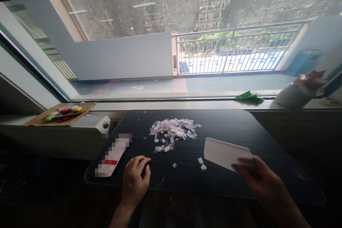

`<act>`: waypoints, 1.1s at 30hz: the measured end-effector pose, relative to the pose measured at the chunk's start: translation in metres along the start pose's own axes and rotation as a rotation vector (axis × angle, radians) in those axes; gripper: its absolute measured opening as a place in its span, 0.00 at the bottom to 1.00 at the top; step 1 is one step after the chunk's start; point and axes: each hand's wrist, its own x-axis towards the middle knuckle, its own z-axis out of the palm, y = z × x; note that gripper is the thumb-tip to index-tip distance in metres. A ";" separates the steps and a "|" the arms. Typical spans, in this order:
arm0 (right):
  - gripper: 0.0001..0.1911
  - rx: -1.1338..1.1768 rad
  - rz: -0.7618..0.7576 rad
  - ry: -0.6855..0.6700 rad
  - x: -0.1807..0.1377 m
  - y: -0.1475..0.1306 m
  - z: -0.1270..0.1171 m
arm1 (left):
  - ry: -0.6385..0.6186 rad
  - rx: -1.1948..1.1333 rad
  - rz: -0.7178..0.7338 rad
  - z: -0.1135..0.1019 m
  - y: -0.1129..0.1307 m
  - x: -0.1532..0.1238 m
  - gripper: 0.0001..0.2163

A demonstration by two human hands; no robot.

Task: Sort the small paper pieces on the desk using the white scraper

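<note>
My right hand (pixel 263 176) grips one end of a flat whitish card (pixel 227 152) with rounded corners, tilted above the right side of the dark table (pixel 229 124). At the table's near edge, my left hand (pixel 136 174) rests with fingers loosely bent and the thumb apart, holding nothing. Beyond both hands lies a pile of small white and pink packets or slips (pixel 173 128). A smaller cluster of the same pieces (pixel 164 148) sits just in front of it. A few loose white pieces (pixel 201 161) lie left of the card.
Left of my left hand is a pale, partly blurred flat item with a red band (pixel 109 162). On the sill are cardboard with colourful objects (pixel 88 108), a green cloth-like item (pixel 248 97) and a pale pot-like object (pixel 296 92). A white radiator (pixel 93 123) stands beside the table.
</note>
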 end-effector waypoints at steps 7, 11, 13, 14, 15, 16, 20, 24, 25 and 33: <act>0.21 0.335 0.174 -0.214 0.037 0.029 0.005 | -0.012 0.079 0.025 -0.002 -0.002 -0.002 0.09; 0.18 0.364 0.188 -0.337 0.042 0.037 0.008 | -0.030 0.079 0.014 -0.003 -0.002 -0.002 0.09; 0.17 0.354 0.191 -0.398 0.041 0.037 0.007 | -0.036 0.075 0.004 -0.004 -0.002 -0.002 0.09; 0.16 0.347 0.192 -0.428 0.041 0.037 0.006 | -0.036 0.073 0.000 -0.004 -0.002 -0.002 0.09; 0.15 0.341 0.192 -0.455 0.041 0.037 0.004 | -0.035 0.071 -0.002 -0.004 -0.002 -0.001 0.09; 0.15 0.336 0.193 -0.481 0.040 0.037 0.003 | -0.034 0.069 -0.003 -0.004 -0.002 -0.001 0.09; 0.14 0.329 0.200 -0.545 0.034 0.036 -0.006 | -0.030 0.060 -0.010 -0.005 -0.001 0.000 0.09; 0.14 0.331 0.207 -0.557 0.026 0.033 -0.015 | -0.024 0.050 -0.016 -0.005 -0.001 0.001 0.09; 0.14 0.339 0.210 -0.572 0.025 0.033 -0.018 | -0.022 0.047 -0.017 -0.005 -0.001 0.001 0.09; 0.16 0.386 0.188 -0.454 0.036 0.026 -0.018 | -0.022 0.065 0.007 -0.005 -0.002 0.001 0.08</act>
